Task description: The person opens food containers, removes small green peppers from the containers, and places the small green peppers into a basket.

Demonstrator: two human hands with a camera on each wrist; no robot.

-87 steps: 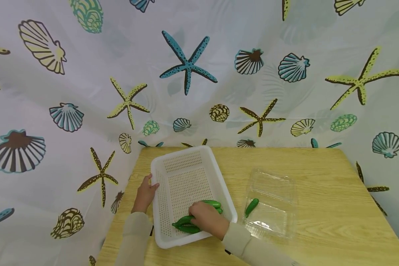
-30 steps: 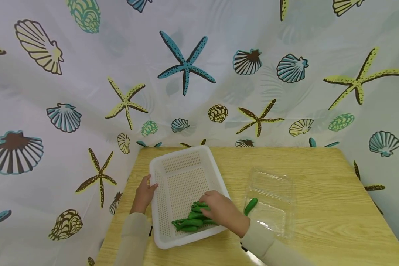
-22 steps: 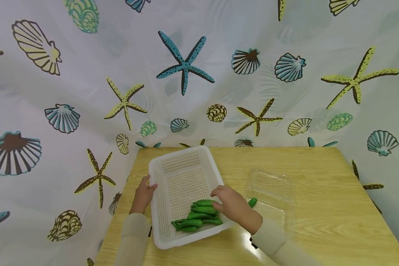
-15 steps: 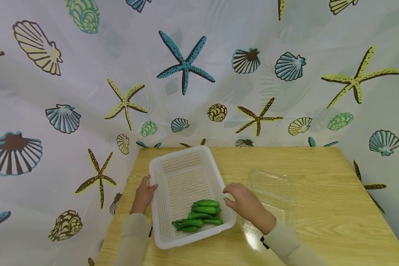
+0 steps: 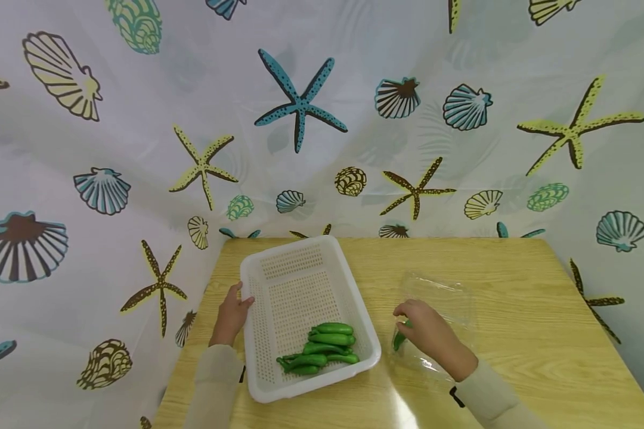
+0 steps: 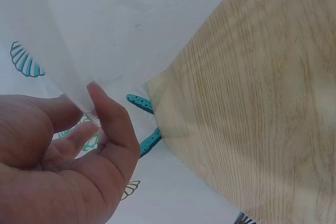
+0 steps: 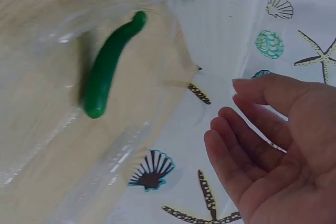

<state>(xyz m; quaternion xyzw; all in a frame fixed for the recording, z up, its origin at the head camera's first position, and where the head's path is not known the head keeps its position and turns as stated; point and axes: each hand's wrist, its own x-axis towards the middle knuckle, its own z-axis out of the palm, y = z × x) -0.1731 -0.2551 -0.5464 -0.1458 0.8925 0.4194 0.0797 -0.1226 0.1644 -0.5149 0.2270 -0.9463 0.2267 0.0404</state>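
Observation:
My left hand (image 5: 231,316) grips the left rim of a white perforated plastic basket (image 5: 300,298). In the left wrist view, its thumb and fingers pinch the edge of the basket wall (image 6: 131,30). Several green peppers (image 5: 330,339) lie bunched at the basket's near end. My right hand (image 5: 429,330) hovers over a clear plastic container (image 5: 442,298) on the right, its fingers loosely curved and holding nothing. One more green pepper (image 7: 107,69) lies in that container, apart from the fingers in the right wrist view and partly hidden by the hand in the head view.
The basket and container stand side by side on a wooden table (image 5: 526,322), with a narrow gap between them. A white curtain (image 5: 322,119) printed with shells and starfish hangs behind the table and along both sides.
My right hand has left the peppers in the basket, crossed its right rim and moved right, over the pepper in the clear container. My left hand has stayed on the rim.

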